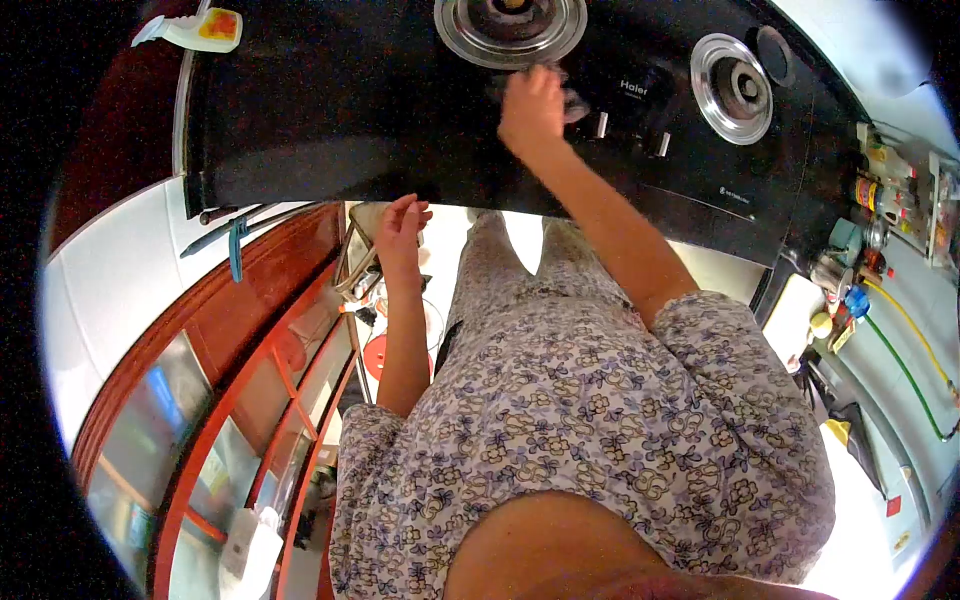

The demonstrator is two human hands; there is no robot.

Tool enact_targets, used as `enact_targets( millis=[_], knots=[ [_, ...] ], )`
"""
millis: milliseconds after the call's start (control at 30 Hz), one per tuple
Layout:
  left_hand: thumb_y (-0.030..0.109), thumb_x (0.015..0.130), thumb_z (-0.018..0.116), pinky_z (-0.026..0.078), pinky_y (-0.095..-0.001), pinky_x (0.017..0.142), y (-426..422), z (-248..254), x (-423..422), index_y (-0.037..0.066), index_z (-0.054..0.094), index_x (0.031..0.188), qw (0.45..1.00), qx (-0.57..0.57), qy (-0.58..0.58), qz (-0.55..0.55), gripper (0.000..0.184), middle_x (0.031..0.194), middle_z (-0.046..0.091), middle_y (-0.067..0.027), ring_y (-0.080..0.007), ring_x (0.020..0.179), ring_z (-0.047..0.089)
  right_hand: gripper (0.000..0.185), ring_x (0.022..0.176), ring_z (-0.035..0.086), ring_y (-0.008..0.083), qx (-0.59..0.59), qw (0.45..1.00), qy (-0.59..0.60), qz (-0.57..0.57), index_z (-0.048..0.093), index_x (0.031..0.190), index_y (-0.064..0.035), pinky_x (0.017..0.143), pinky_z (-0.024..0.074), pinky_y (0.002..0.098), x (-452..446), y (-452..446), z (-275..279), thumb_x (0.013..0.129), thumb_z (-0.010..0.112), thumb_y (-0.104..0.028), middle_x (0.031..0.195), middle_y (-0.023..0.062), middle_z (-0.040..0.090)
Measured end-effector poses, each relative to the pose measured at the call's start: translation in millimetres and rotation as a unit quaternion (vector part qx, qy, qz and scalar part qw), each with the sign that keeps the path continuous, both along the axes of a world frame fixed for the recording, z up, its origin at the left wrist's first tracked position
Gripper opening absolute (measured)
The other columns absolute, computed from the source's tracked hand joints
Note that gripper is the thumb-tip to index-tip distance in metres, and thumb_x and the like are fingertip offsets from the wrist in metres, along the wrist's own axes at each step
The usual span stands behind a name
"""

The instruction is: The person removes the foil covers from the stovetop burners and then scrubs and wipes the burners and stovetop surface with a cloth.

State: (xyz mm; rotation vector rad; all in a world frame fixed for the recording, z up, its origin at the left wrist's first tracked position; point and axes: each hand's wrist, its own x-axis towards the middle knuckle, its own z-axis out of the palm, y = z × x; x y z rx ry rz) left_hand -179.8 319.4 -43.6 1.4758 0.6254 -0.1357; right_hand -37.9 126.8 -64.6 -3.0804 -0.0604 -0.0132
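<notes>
My right hand [533, 108] is closed and pressed down on the black glass cooktop [330, 120], just below a round metal burner [512, 50]. A crumpled greyish cloth [576, 107] shows at the edge of its fingers; most of it is hidden under the palm. My left hand [402, 228] hangs in front of the cooktop's front edge, its fingers loosely bent and apart, with nothing seen in them. Two control knobs [602, 125] stand to the right of my right hand.
A second burner [732, 90] sits at the right, with a dark round cap [775, 56] beside it. A spray bottle [212, 30] lies at the far left. Jars and bottles [880, 190] line the right wall. A red-framed glass cabinet [230, 430] stands at the left.
</notes>
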Motion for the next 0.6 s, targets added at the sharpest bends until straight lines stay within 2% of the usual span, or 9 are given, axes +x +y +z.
enact_targets(
  millis=[33,67,167,267,367,433,467,533,600],
  knots=[
    [0.015,0.087,0.054,0.046,-0.0254,0.073,1.4,4.0,-2.9,0.0,0.057,0.104,1.0,0.008,0.005,0.002,0.022,0.091,0.062,-0.0082,-0.0139,0.08,0.058,0.026,0.104,0.042,0.0323,0.027,0.999,0.025,0.026,0.054,0.098,-0.0006,0.087,0.0398,0.0404,-1.3,14.2,-2.4,0.076,0.056,-0.014,0.111,0.0173,0.043],
    [0.016,0.087,0.054,0.046,-0.0256,0.074,4.3,2.7,-4.2,0.0,0.057,0.103,1.0,0.007,0.012,0.005,0.022,0.091,0.062,-0.008,-0.0138,0.079,0.058,0.023,0.101,0.045,0.0311,0.012,0.988,0.119,0.101,0.057,0.095,-0.001,0.085,0.0408,0.0396,2.9,30.9,1.5,0.076,0.056,-0.015,0.105,0.0152,0.049],
    [0.016,0.088,0.054,0.046,-0.0256,0.074,16.6,-5.9,-9.6,0.0,0.057,0.103,0.999,0.002,0.025,0.024,0.022,0.09,0.062,-0.007,-0.0132,0.079,0.058,0.035,0.096,0.049,0.0332,0.228,0.925,0.107,0.284,0.058,0.096,-0.0063,0.082,0.0441,0.0409,3.0,77.2,-3.2,0.061,0.062,-0.001,0.1,0.0147,0.053],
    [0.015,0.087,0.055,0.046,-0.0247,0.073,18.8,3.2,-12.2,0.0,0.057,0.103,0.999,0.009,-0.002,0.041,0.022,0.09,0.062,-0.0071,-0.0131,0.079,0.058,0.035,0.1,0.051,0.0313,0.382,0.847,0.09,0.358,0.058,0.096,-0.0052,0.084,0.0441,0.0396,-12.8,87.0,13.2,0.062,0.06,0.003,0.1,0.011,0.055],
    [0.014,0.087,0.056,0.046,-0.0245,0.073,25.6,-10.9,-17.0,0.0,0.057,0.103,0.999,0.0,0.006,0.049,0.022,0.09,0.062,-0.0075,-0.0133,0.079,0.058,0.037,0.097,0.053,0.0307,0.48,0.805,0.094,0.336,0.058,0.096,-0.0047,0.086,0.0445,0.0365,-18.4,50.4,37.6,0.061,0.063,0.004,0.1,0.0115,0.057],
    [0.014,0.087,0.056,0.046,-0.0245,0.073,19.7,-7.9,-16.9,0.0,0.058,0.103,0.998,-0.021,0.004,0.063,0.022,0.09,0.062,-0.0078,-0.0136,0.08,0.059,0.041,0.093,0.057,0.0266,0.505,0.818,0.052,0.27,0.059,0.099,-0.0053,0.084,0.0464,0.0327,-15.4,10.7,40.8,0.059,0.064,0.004,0.098,0.0107,0.059],
    [0.014,0.086,0.056,0.046,-0.0245,0.073,17.3,-7.4,-16.5,0.0,0.058,0.103,0.997,-0.031,0.003,0.07,0.022,0.09,0.062,-0.008,-0.0137,0.08,0.059,0.045,0.093,0.059,0.0211,0.499,0.839,0.136,0.17,0.058,0.102,-0.0058,0.08,0.0484,0.0303,-11.3,-14.7,61.7,0.06,0.063,0.006,0.098,0.0083,0.06],
    [0.015,0.086,0.056,0.046,-0.0241,0.073,16.3,-15.3,-15.5,0.0,0.058,0.103,0.998,-0.043,0.007,0.055,0.022,0.091,0.062,-0.0085,-0.014,0.08,0.06,0.043,0.088,0.06,0.02,0.512,0.834,0.206,-0.007,0.057,0.105,-0.0024,0.079,0.0492,0.0307,8.1,-65.6,77.1,0.064,0.058,0.009,0.098,0.0086,0.061],
    [0.014,0.087,0.056,0.047,-0.0241,0.073,14.4,-16.9,-15.1,0.0,0.058,0.103,0.997,-0.048,0.014,0.056,0.022,0.09,0.062,-0.0087,-0.0142,0.079,0.06,0.042,0.085,0.059,0.0159,0.536,0.833,0.114,-0.082,0.057,0.108,-0.0037,0.076,0.0483,0.0285,28.6,-112.9,82.9,0.067,0.06,0.005,0.096,0.0074,0.062]
  ],
)
